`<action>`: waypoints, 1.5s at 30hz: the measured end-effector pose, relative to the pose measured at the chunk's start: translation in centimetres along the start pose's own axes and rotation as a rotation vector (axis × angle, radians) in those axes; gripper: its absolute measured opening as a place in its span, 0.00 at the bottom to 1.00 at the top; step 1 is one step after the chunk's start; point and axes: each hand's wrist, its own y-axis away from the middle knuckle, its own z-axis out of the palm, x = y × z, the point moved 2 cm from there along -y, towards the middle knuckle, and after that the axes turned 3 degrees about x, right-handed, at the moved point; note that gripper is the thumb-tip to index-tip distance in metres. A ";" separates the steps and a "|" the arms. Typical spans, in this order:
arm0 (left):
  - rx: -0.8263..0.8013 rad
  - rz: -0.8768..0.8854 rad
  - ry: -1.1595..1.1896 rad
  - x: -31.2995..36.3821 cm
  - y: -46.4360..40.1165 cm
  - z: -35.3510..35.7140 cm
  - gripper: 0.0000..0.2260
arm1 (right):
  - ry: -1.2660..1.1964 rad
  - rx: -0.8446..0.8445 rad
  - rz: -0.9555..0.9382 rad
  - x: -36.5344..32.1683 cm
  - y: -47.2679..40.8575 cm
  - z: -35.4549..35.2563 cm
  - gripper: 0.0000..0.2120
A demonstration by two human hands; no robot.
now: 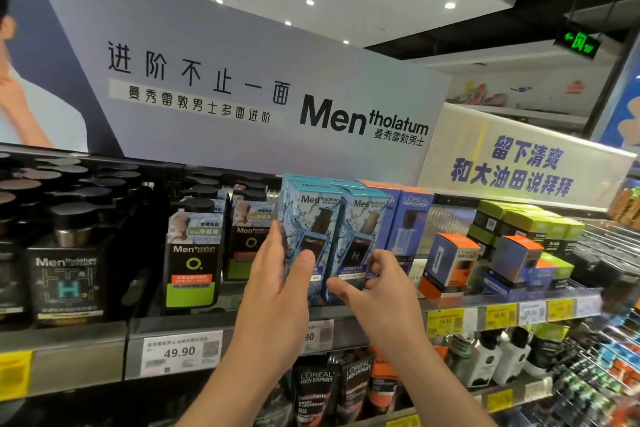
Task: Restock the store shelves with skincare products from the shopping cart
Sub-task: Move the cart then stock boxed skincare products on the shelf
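Note:
Two light-blue Mentholatum boxes stand side by side on the top shelf [381, 310]. My left hand [277, 284] holds the left box [308, 218], fingers along its left side and thumb on its front. My right hand [377, 284] pinches the lower part of the right box [360, 229] with curled fingers and thumb. More of the same boxes stand behind them. The shopping cart is out of view.
Black Mentholatum pump bottles [65, 253] and green-labelled bottles [192, 253] fill the shelf to the left. Blue L'Oreal boxes [412, 218] and orange-topped boxes [453, 260] stand to the right. Tubes and white bottles sit on the shelf below. A brand sign [242, 97] hangs above.

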 end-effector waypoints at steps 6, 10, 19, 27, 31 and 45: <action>-0.001 -0.013 -0.052 -0.3 -0.2 -0.1 0.32 | -0.039 -0.021 -0.007 -0.3 0.2 0.1 0.23; -0.012 -0.018 -0.084 -0.2 -0.4 -0.3 0.34 | -0.070 -0.029 -0.005 -0.4 0.4 0.4 0.24; -0.024 -0.017 -0.125 0.0 -0.7 -0.4 0.36 | -0.081 -0.015 -0.018 -0.6 0.7 0.7 0.20; -0.034 -0.015 -0.129 0.0 -0.9 -0.3 0.38 | -0.104 -0.011 0.010 -0.8 1.0 0.8 0.19; -0.043 -0.013 -0.139 -0.1 -0.9 -0.3 0.38 | -0.134 -0.002 0.040 -0.7 0.9 0.8 0.20; -0.068 0.022 -0.106 0.0 -0.4 -0.9 0.39 | -0.044 -0.015 0.045 0.1 0.8 0.7 0.28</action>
